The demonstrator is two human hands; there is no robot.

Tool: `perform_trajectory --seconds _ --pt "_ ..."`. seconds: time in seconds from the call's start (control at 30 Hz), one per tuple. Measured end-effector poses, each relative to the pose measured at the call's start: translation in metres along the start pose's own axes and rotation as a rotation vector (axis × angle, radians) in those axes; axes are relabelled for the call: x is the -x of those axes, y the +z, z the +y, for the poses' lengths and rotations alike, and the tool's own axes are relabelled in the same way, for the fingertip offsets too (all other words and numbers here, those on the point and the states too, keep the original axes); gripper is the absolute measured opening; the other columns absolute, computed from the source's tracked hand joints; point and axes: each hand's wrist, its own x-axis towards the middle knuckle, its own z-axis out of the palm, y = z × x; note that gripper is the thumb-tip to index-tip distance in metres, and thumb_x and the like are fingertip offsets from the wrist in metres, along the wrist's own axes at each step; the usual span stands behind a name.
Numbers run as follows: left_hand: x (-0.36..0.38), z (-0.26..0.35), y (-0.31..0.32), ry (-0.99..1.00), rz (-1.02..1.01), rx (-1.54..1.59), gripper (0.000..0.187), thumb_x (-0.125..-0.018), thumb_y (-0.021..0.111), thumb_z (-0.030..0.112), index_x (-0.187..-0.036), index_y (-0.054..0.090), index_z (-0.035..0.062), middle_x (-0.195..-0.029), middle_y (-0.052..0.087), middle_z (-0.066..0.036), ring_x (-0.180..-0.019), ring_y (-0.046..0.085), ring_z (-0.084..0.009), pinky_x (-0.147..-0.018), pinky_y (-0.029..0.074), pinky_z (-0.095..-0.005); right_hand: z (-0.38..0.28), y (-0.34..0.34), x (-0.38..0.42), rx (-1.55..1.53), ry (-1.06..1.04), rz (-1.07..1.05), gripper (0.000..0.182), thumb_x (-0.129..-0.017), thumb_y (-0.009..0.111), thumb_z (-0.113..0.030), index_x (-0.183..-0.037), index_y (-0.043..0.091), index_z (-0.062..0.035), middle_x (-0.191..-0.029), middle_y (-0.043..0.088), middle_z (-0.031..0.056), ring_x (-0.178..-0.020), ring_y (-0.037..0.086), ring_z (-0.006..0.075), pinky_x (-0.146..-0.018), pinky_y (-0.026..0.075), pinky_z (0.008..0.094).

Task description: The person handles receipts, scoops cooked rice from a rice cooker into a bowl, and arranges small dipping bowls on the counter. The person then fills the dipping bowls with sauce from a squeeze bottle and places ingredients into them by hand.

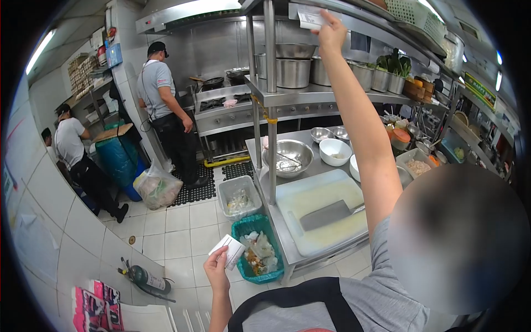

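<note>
A white paper slip [230,253] with faint printed lines is pinched in my left hand [217,274], low at the centre-left, in front of a teal-lined bin [242,270]. My right arm is raised high, and my right hand [333,37] has its fingers at the edge of another printed paper slip [310,20] by the steel overhead shelf rail [359,27]. Below that arm, a cleaver [327,214] lies flat on a white cutting board [293,188]. A steel bowl with a whisk-like wire tool [290,163] and a white bowl [335,150] stand behind the board.
A blurred shape [459,238] fills the lower right. One person [160,91] stands near the stove [221,102], others further left. A grey bin [221,193], a filled plastic bag [157,185] and a fire extinguisher [152,281] are on the left. Large pots [293,73] line the shelf.
</note>
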Motion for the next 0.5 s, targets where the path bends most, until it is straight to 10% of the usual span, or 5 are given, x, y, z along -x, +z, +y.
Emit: perform_trajectory --seconds 0.07,0.13,0.17,0.27,0.5 --pt "-0.007 0.000 0.008 -0.044 -0.028 0.008 0.021 -0.083 0.057 0.006 -0.101 0.062 -0.0043 -0.091 0.063 -0.007 -0.080 0.059 -0.0124 -0.071 0.046 -0.0229 0.039 -0.018 -0.017 -0.021 -0.014 -0.037 0.040 -0.075 0.044 0.010 -0.111 0.060 0.0002 -0.116 0.053 0.0153 -0.094 0.059 0.0251 -0.064 0.054 0.0294" --pt "-0.014 0.007 0.030 -0.042 -0.082 0.008 0.022 -0.080 0.056 0.001 -0.101 0.063 -0.0047 -0.095 0.062 -0.010 -0.086 0.058 -0.0145 -0.076 0.045 -0.0249 0.060 -0.043 -0.023 0.592 -0.344 -0.275 0.057 -0.073 0.055 -0.007 -0.129 0.047 -0.0106 -0.142 0.026 0.0221 -0.123 0.038 0.0371 -0.102 0.031 0.0394" --pt "-0.017 0.011 0.043 -0.035 -0.127 0.020 0.025 -0.077 0.056 -0.003 -0.100 0.063 -0.0051 -0.100 0.062 -0.012 -0.092 0.057 -0.0166 -0.082 0.044 -0.0269 0.022 -0.042 0.002 0.637 -0.459 -0.166 0.041 -0.073 0.056 -0.008 -0.114 0.059 -0.0068 -0.117 0.051 0.0222 -0.114 0.045 0.0331 -0.095 0.039 0.0393" --pt "-0.024 0.020 0.096 0.016 -0.278 -0.004 0.030 -0.071 0.055 -0.006 -0.100 0.062 -0.0054 -0.102 0.061 -0.012 -0.095 0.056 -0.0173 -0.084 0.042 -0.0269 -0.036 -0.079 0.051 0.536 -0.380 -0.196 0.036 -0.075 0.055 -0.008 -0.110 0.060 -0.0023 -0.094 0.060 0.0190 -0.100 0.054 0.0318 -0.088 0.044 0.0377" --pt "0.005 -0.011 0.297 -0.339 -0.866 0.270 0.052 -0.069 0.047 -0.011 -0.121 0.051 -0.0044 -0.116 0.056 -0.012 -0.101 0.056 -0.0161 -0.087 0.043 -0.0254 -0.126 -0.311 0.160 0.665 0.207 -0.641 0.032 -0.085 0.056 -0.014 -0.115 0.057 -0.0048 -0.113 0.058 0.0085 -0.098 0.054 0.0153 -0.083 0.043 0.0280"
